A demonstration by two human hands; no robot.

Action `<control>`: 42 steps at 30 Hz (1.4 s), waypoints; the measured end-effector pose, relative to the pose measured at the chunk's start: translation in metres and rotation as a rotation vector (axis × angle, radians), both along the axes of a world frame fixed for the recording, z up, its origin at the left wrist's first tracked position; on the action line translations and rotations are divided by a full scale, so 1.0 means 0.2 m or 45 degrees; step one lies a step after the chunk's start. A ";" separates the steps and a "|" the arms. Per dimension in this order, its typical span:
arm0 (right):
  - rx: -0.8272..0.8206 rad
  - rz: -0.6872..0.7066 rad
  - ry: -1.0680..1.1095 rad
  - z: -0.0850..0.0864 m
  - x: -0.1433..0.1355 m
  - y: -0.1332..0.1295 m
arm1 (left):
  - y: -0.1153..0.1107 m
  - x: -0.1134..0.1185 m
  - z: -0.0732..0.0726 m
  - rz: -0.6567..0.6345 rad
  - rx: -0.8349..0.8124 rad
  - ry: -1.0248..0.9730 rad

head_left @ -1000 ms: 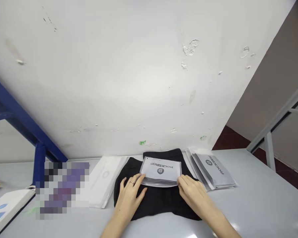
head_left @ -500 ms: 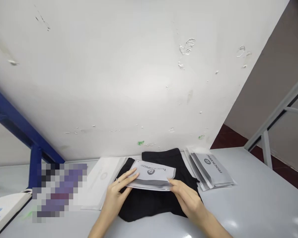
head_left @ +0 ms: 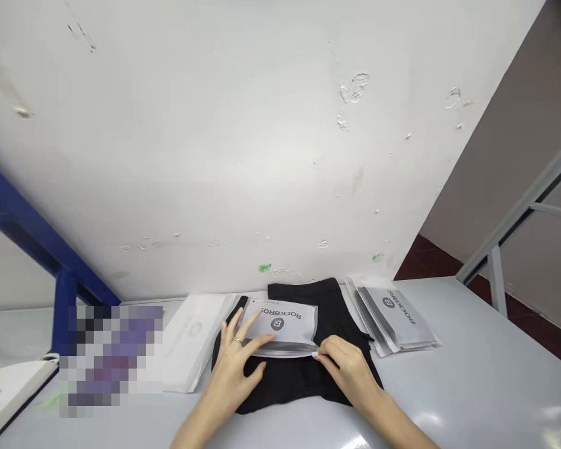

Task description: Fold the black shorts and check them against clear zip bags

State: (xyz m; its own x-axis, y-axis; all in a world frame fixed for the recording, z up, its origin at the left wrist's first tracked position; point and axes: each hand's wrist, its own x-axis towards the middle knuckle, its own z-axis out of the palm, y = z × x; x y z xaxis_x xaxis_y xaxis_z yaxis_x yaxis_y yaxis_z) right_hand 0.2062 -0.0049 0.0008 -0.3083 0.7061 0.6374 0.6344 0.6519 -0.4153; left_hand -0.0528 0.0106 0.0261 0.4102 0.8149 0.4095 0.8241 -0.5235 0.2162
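Note:
A frosted zip bag [head_left: 290,312] printed ROCKBROS, with something dark inside, lies on a black garment [head_left: 280,383]. My left hand [head_left: 238,355], a ring on one finger, rests with spread fingers on the left part of the bag. At the bag's near right corner, my right hand [head_left: 348,368] pinches a small white zip slider [head_left: 315,354] between thumb and finger. The black garment is spread on the grey table [head_left: 472,368] under the bag and both hands.
Several filled ROCKBROS bags [head_left: 402,318] are stacked to the right. On the left lie flat whitish bags [head_left: 196,330], a blurred-out patch and a white box-like object [head_left: 14,393]. A white wall [head_left: 262,156] rises behind; a blue frame [head_left: 65,312] stands left.
My left hand has let go of the bag's left edge and spread over its top. The bag has settled flatter and slightly left. My right hand now pinches its near right corner.

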 end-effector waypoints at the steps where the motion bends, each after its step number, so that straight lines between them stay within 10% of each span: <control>1: 0.001 0.046 -0.029 0.00 0.00 0.00 | -0.02 0.04 -0.01 -0.041 0.006 -0.010; 12: 0.343 0.082 -0.369 0.01 -0.09 -0.05 | -0.13 0.30 -0.06 -0.233 0.396 -0.028; 27: 0.096 -0.171 -0.462 0.12 0.22 0.09 | 0.07 -0.08 -0.02 -0.041 0.399 0.169; 42: -0.080 -0.164 -0.647 0.10 0.21 0.08 | 0.07 -0.07 -0.03 -0.105 0.353 0.136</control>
State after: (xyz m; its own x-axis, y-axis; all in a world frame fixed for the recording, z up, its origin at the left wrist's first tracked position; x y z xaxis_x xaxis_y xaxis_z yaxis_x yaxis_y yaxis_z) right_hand 0.2477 0.0106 0.0211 -0.4757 0.7908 0.3852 0.8393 0.5391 -0.0702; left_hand -0.0675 0.0241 0.0206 0.5232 0.6401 0.5626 0.7867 -0.6166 -0.0300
